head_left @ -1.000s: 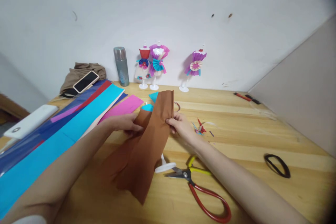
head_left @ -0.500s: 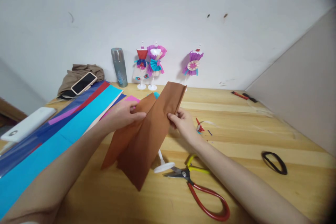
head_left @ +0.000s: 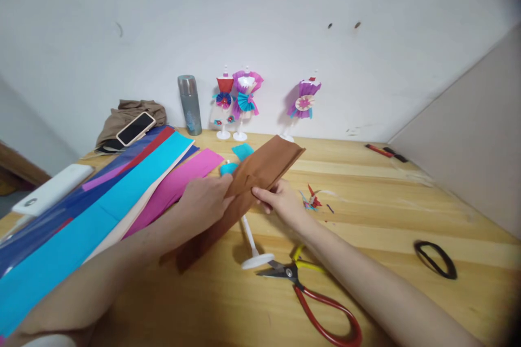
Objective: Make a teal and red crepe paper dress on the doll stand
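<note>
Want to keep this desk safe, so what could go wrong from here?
The brown sheet might crease where the left grip and right grip hold it. A sweep of the right forearm could knock the nearby scissors, whose blades lie close to the white stand's base.

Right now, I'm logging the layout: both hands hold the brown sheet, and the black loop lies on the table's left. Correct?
No, in the head view the black loop lies on the right; the left hand and right hand hold the brown sheet.

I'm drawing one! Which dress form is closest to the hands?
The turquoise-topped dress form, partly hidden by the held brown paper; the other three stand back by the wall.
</note>
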Available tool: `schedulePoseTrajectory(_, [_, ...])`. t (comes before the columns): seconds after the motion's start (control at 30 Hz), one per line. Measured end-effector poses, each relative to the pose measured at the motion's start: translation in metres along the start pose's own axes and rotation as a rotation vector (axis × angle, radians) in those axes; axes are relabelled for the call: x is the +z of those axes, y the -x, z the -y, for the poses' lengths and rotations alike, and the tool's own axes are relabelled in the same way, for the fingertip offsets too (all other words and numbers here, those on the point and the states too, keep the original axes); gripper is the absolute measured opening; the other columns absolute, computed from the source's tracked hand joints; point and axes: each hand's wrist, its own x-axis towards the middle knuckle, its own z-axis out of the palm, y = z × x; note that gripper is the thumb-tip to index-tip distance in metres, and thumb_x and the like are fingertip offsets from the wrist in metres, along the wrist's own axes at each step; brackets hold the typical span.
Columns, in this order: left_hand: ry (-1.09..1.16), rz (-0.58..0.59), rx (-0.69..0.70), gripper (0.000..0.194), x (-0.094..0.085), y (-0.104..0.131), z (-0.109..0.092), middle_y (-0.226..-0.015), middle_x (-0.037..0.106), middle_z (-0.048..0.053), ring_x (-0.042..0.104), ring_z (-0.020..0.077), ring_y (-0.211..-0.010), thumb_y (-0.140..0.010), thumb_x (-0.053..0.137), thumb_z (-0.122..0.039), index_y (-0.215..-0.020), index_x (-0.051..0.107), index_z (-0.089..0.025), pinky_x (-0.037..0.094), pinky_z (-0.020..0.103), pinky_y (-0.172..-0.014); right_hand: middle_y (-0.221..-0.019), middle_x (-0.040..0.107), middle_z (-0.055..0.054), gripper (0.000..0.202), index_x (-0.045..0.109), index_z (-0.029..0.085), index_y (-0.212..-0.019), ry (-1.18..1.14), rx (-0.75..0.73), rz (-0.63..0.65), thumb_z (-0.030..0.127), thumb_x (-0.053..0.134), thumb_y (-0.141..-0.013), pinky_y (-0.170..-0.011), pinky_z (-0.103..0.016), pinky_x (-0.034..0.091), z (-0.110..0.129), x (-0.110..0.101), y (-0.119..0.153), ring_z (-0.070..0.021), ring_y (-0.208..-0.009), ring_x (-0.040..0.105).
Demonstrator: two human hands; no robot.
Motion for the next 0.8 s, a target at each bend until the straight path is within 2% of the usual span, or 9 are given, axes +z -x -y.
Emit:
schedulePoseTrajectory(0.07, [-0.029, 0.076, 0.067, 0.021, -0.005, 0.008, -0.006, -0.086, 0.074, 0.009, 0.069, 0.0259, -0.079, -0.094, 0.053, -0.036, -0.093, 0.065, -0.018, 0.04, 0.031, -0.061, -0.047, 0.049, 0.004, 0.033, 0.053, 0.019, -0.057, -0.04, -0.012, -0.011, 0.043, 0.073, -0.067, -0.04, -0.024, 0.022, -0.001, 0.0, 0.0, -0.006, -0.037, 0.036])
schedulePoseTrajectory(0.17, [0.001, 0.091, 0.106, 0.025, -0.015, 0.013, -0.004, -0.083, 0.073, 0.007, 0.067, 0.0237, -0.076, -0.094, 0.053, -0.036, -0.081, 0.064, -0.018, 0.036, 0.03, -0.059, -0.047, 0.048, 0.005, 0.032, 0.053, 0.018, -0.056, -0.102, -0.038, -0.032, 0.04, 0.073, -0.067, -0.041, -0.024, 0.021, -0.002, 0.0, 0.0, -0.0052, -0.037, 0.034])
schedulePoseTrajectory(0.27, [0.244, 0.091, 0.119, 0.03, -0.023, 0.007, 0.01, -0.073, 0.07, 0.003, 0.063, 0.0195, -0.07, -0.088, 0.059, -0.044, -0.074, 0.064, -0.018, 0.036, 0.028, -0.058, -0.045, 0.047, 0.005, 0.032, 0.053, 0.019, -0.055, -0.115, -0.039, -0.031, 0.039, 0.073, -0.067, -0.041, -0.023, 0.021, -0.002, 0.001, 0.001, -0.0051, -0.036, 0.034])
schedulePoseTrajectory(0.37, [0.563, -0.05, 0.068, 0.034, -0.023, -0.011, 0.03, -0.067, 0.066, 0.0, 0.06, 0.0158, -0.067, -0.086, 0.054, -0.046, -0.068, 0.064, -0.018, 0.042, 0.025, -0.06, -0.045, 0.047, 0.005, 0.032, 0.051, 0.019, -0.055, -0.105, -0.039, -0.017, 0.038, 0.073, -0.068, -0.041, -0.023, 0.022, -0.001, 0.003, 0.003, -0.0054, -0.036, 0.034])
schedulePoseTrajectory(0.43, [0.685, -0.176, -0.013, 0.03, -0.015, -0.025, 0.042, -0.082, 0.072, 0.003, 0.064, 0.0182, -0.079, -0.08, 0.061, -0.046, -0.081, 0.07, -0.017, 0.048, 0.027, -0.069, -0.044, 0.047, 0.006, 0.031, 0.051, 0.019, -0.056, -0.108, -0.042, -0.023, 0.038, 0.073, -0.068, -0.041, -0.023, 0.023, -0.001, 0.004, 0.003, -0.0054, -0.037, 0.034])
schedulePoseTrajectory(0.47, [0.761, -0.158, -0.029, 0.035, -0.01, -0.03, 0.046, -0.094, 0.074, 0.005, 0.066, 0.0204, -0.088, -0.077, 0.065, -0.047, -0.093, 0.072, -0.016, 0.05, 0.029, -0.076, -0.045, 0.047, 0.006, 0.031, 0.052, 0.019, -0.056, -0.111, -0.042, -0.029, 0.038, 0.073, -0.068, -0.041, -0.023, 0.023, -0.001, 0.005, 0.003, -0.0055, -0.037, 0.034])
schedulePoseTrajectory(0.57, [0.997, 0.13, -0.029, 0.058, 0.008, -0.04, 0.051, -0.11, 0.074, 0.01, 0.067, 0.0266, -0.105, -0.071, 0.073, -0.054, -0.114, 0.069, -0.015, 0.052, 0.034, -0.084, -0.045, 0.048, 0.005, 0.033, 0.054, 0.019, -0.057, -0.121, -0.04, -0.04, 0.042, 0.076, -0.066, -0.042, -0.023, 0.024, 0.0, 0.006, 0.004, -0.0061, -0.038, 0.035])
schedulePoseTrajectory(0.67, [1.123, 0.409, 0.062, 0.055, 0.019, -0.04, 0.052, -0.107, 0.075, 0.01, 0.068, 0.0287, -0.104, -0.071, 0.075, -0.054, -0.11, 0.071, -0.016, 0.053, 0.037, -0.086, -0.044, 0.049, 0.005, 0.038, 0.055, 0.019, -0.057, -0.109, -0.022, 0.005, 0.048, 0.077, -0.066, -0.042, -0.023, 0.025, -0.002, 0.005, 0.004, -0.0067, -0.038, 0.036])
schedulePoseTrajectory(0.8, [1.087, 0.507, 0.122, 0.032, 0.015, -0.039, 0.061, -0.101, 0.077, 0.004, 0.069, 0.0277, -0.103, -0.075, 0.075, -0.043, -0.098, 0.074, -0.02, 0.052, 0.035, -0.088, -0.044, 0.051, 0.002, 0.044, 0.056, 0.019, -0.059, -0.139, 0.012, -0.031, 0.058, 0.069, -0.073, -0.044, -0.024, 0.025, -0.004, 0.001, 0.002, -0.0082, -0.038, 0.042])
